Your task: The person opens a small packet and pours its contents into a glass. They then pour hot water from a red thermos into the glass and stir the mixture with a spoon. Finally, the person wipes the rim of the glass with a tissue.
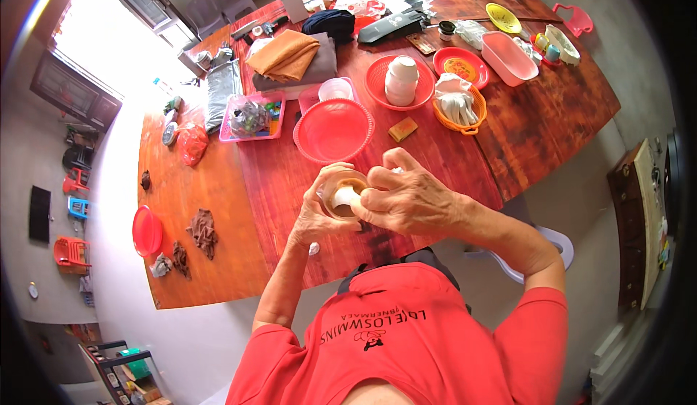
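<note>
My left hand (pixel 318 213) is wrapped around a small round cup (pixel 330 187) with a tan rim, held over the near edge of the red-brown table. My right hand (pixel 417 200) is closed, with its thumb and finger at the cup's mouth, pinching a white piece (pixel 344 196) that reaches inside. Whether this is a spoon or a wad of tissue I cannot tell. A little more white shows between the fingers of that hand. Just beyond the cup stands a red plastic basin (pixel 334 131). A yellow sponge (pixel 402 129) lies to its right.
White cups are stacked (pixel 401 80) in a red basket. An orange basket (pixel 465 118) holds white gloves. On the left are a pink tray (pixel 250 136), a red dish (pixel 147 231) and crumpled brown cloths (pixel 202 232). Folded orange cloth (pixel 283 54) lies farther back. A stool (pixel 552 249) stands at the right.
</note>
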{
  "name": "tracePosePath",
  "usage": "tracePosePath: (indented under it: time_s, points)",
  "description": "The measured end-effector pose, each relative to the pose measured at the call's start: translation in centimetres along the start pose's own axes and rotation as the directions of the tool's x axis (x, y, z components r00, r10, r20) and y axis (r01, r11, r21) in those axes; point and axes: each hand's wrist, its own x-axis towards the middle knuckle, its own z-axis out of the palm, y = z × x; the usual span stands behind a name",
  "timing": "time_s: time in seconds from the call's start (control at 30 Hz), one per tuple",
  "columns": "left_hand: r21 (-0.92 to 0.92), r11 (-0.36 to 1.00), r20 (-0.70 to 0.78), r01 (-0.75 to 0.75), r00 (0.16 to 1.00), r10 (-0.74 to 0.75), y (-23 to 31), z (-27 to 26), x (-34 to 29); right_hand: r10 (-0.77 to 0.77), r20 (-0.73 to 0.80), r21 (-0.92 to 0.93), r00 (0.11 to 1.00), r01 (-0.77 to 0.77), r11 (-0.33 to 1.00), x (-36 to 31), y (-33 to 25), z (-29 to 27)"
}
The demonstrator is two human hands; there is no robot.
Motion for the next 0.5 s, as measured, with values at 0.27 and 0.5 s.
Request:
tracePosePath:
  time_s: [0.27,0.5]
  points:
    - [-0.266,0.957,0.152,0.12,0.985,-0.081,2.3,-2.2,0.3,0.027,0.13,-0.01,0.991,-0.025,1.0,3.3,-0.4,-0.7]
    - [-0.204,0.977,0.127,0.067,0.991,-0.041,4.8,-1.8,0.9,0.275,0.305,0.0,0.912,-0.289,0.957,5.1,0.2,-2.6]
